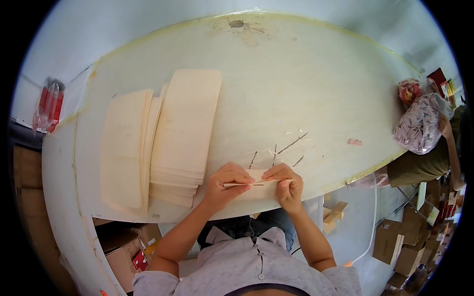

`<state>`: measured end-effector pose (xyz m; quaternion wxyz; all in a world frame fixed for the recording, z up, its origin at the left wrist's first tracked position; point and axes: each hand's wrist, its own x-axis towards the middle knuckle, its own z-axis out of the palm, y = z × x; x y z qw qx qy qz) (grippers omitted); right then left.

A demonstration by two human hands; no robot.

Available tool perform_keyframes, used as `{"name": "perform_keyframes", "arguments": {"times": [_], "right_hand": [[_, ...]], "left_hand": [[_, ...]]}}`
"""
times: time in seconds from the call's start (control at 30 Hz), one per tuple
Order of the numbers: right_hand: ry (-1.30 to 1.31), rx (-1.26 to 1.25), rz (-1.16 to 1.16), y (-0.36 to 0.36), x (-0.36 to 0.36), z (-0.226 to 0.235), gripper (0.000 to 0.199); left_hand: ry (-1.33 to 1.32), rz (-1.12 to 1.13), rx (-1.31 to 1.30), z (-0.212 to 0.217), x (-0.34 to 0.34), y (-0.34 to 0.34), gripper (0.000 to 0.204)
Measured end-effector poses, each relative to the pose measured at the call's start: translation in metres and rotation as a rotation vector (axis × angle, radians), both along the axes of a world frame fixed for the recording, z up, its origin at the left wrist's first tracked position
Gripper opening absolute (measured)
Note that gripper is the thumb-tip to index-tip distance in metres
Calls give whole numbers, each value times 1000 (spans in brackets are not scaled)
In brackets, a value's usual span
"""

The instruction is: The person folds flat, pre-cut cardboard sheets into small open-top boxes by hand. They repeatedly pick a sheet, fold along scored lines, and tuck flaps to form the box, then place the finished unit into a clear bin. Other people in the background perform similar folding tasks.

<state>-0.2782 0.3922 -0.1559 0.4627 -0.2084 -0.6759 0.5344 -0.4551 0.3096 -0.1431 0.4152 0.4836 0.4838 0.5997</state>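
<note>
Close to the near edge of the table, a folded cream paper piece (256, 173) is pinched between my two hands. My left hand (224, 186) grips its left part with thumb and fingers closed. Its right part is held by my right hand (288, 186), thumb below and fingers above. A dark slit or line shows along the fold between my thumbs. To the left lie cream paper sheets or sleeves in two fanned stacks, a left stack (123, 153) and a taller right stack (186, 123); the right one reaches close to my left hand.
Dark marks (292, 143) and small scraps lie on the pale table (296, 79) beyond my hands. A pink scrap (354, 141) is farther right. At the right edge, another person's arm (449, 148) is beside a filled plastic bag (422, 123). Cardboard boxes (387, 241) stand below.
</note>
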Motion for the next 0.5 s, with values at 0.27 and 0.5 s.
{"name": "perform_keyframes", "arguments": {"times": [0.27,0.5], "right_hand": [[25,198,-277,-11,-6,2,39],[-167,841,-173,-2,6,13,33]], "left_hand": [[129,2,95,-1,1,0,15],[192,-200,171,5,-10,3,15]]}}
